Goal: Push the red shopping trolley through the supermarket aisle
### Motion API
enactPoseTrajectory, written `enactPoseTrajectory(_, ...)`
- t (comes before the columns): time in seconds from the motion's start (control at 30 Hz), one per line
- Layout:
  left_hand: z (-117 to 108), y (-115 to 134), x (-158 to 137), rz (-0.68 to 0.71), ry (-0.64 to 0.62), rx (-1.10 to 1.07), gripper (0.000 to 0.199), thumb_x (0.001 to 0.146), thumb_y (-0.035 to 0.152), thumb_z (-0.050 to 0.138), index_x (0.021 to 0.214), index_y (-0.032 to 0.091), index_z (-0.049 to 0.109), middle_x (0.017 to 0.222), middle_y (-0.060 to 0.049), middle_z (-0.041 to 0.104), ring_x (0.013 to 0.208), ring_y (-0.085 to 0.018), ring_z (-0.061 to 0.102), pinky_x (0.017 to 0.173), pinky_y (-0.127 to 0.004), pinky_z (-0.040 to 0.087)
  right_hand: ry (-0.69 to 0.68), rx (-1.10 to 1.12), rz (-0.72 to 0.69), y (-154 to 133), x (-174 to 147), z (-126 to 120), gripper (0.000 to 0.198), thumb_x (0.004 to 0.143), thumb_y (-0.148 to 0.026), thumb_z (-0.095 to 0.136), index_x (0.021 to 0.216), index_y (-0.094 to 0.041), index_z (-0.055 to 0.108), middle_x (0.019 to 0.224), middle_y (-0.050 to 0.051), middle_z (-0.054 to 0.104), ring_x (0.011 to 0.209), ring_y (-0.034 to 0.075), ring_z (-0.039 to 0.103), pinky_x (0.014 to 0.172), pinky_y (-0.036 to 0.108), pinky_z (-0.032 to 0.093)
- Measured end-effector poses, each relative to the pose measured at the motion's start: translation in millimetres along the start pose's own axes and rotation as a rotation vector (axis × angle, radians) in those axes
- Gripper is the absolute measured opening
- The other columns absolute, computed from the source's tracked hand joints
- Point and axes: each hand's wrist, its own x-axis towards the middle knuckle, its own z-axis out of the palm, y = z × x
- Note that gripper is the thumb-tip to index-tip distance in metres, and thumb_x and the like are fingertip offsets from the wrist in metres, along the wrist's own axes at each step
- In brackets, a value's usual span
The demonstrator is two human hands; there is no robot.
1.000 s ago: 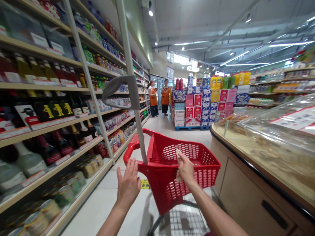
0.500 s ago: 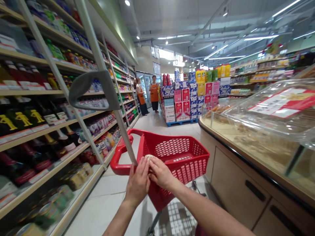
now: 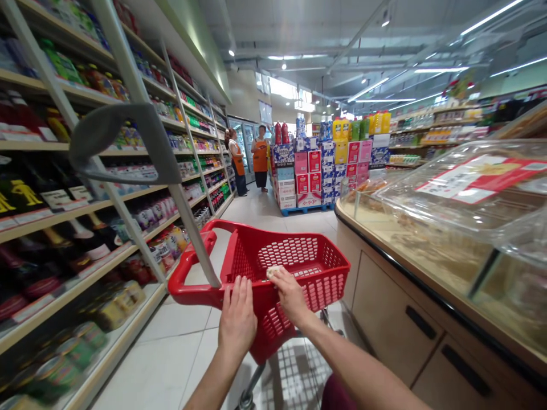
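A red plastic shopping cart basket point(image 3: 307, 273) with perforated sides stands in front of me. My left hand point(image 3: 238, 319) lies against its near side, fingers stretched out over the rim close to the foot of a grey pole point(image 3: 194, 228). My right hand point(image 3: 290, 296) is closed on a small crumpled white cloth point(image 3: 273, 272) at the near rim, a little to the right of my left hand. Part of the cloth is hidden by the fingers. The red cart handle point(image 3: 182, 293) extends to the left. The visible inside of the basket holds no goods.
Shelves of bottles and cans point(image 3: 111, 256) line the left side. A wooden counter point(image 3: 384, 307) with clear plastic food packs point(image 3: 470, 193) runs along the right. Stacked cartons point(image 3: 311, 176) stand ahead on a blue pallet, near two people in orange aprons point(image 3: 260, 156).
My hands, together before, are now apart. My right hand has moved right along the rim with the cloth; my left stays near the pole. The view has shifted slightly right.
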Motion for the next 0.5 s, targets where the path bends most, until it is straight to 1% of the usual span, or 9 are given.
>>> enactPoseTrajectory(0.03,-0.1,-2.5,-0.9,0.008,-0.002,0.000,0.061,0.064,0.017,0.042,0.123,0.003,0.040,0.133,-0.014,0.038,0.126,-0.024,0.027,0.106,-0.041,0.017,-0.009,-0.009,-0.015,4.2,-1.8,-3.2,0.045,0.077,-0.002,0.035,0.111,-0.021,0.057,0.113,0.003,0.058,0.115,0.014,0.044,0.097,0.037,0.038)
enactPoseTrajectory(0.1,-0.4,-7.6,-3.9,0.021,0.003,-0.003,0.061,0.064,0.016,0.041,0.124,0.004,0.040,0.133,-0.013,0.038,0.126,-0.023,0.027,0.106,-0.039,0.017,-0.015,-0.051,-0.010,25.1,-9.3,-20.4,0.045,0.076,-0.001,0.034,0.110,-0.021,0.058,0.112,0.004,0.059,0.112,0.015,0.046,0.096,0.038,0.039)
enactPoseTrajectory(0.17,0.1,-8.7,-7.1,0.012,0.021,-0.002,0.061,0.064,0.015,0.040,0.124,0.005,0.039,0.133,-0.012,0.038,0.127,-0.023,0.026,0.106,-0.039,0.017,0.046,-0.130,0.072,49.2,-17.6,-40.5,0.041,0.077,-0.004,0.036,0.105,-0.020,0.061,0.109,0.006,0.060,0.109,0.018,0.049,0.094,0.043,0.040)
enactPoseTrajectory(0.23,2.2,-4.2,-9.0,0.002,0.031,-0.005,0.061,0.064,0.016,0.041,0.124,0.004,0.039,0.133,-0.013,0.038,0.127,-0.024,0.025,0.106,-0.040,0.017,0.086,-0.169,0.143,59.4,-22.0,-49.7,0.037,0.078,-0.006,0.038,0.102,-0.019,0.062,0.106,0.007,0.062,0.106,0.020,0.051,0.093,0.045,0.040)
enactPoseTrajectory(0.3,5.2,3.2,-9.0,0.002,0.022,-0.014,0.061,0.064,0.016,0.041,0.124,0.004,0.039,0.133,-0.014,0.038,0.127,-0.024,0.026,0.105,-0.041,0.018,0.069,-0.142,0.123,50.5,-21.6,-43.1,0.037,0.078,-0.006,0.038,0.101,-0.020,0.062,0.106,0.006,0.062,0.107,0.019,0.051,0.093,0.044,0.040)
enactPoseTrajectory(0.4,9.3,9.4,-7.9,0.009,0.005,-0.020,0.062,0.065,0.018,0.041,0.125,0.005,0.038,0.133,-0.014,0.039,0.127,-0.025,0.026,0.105,-0.043,0.017,0.018,-0.075,0.009,26.0,-18.1,-22.0,0.042,0.077,-0.004,0.036,0.111,-0.021,0.056,0.112,0.005,0.059,0.111,0.016,0.047,0.095,0.040,0.039)
enactPoseTrajectory(0.47,10.9,7.3,-8.5,0.024,-0.001,-0.013,0.062,0.065,0.019,0.041,0.126,0.006,0.037,0.133,-0.013,0.039,0.127,-0.024,0.026,0.106,-0.042,0.016,-0.027,-0.075,-0.029,22.1,-18.5,-17.0,0.045,0.078,-0.006,0.038,0.120,-0.020,0.048,0.116,0.006,0.056,0.110,0.016,0.048,0.093,0.038,0.041)
enactPoseTrajectory(0.5,11.4,5.1,-9.3,0.036,-0.005,-0.010,0.062,0.065,0.018,0.041,0.126,0.006,0.037,0.133,-0.012,0.039,0.127,-0.024,0.026,0.106,-0.041,0.016,-0.056,-0.094,-0.032,26.0,-20.2,-19.1,0.045,0.079,-0.008,0.040,0.122,-0.020,0.046,0.116,0.007,0.056,0.108,0.017,0.050,0.090,0.037,0.043)
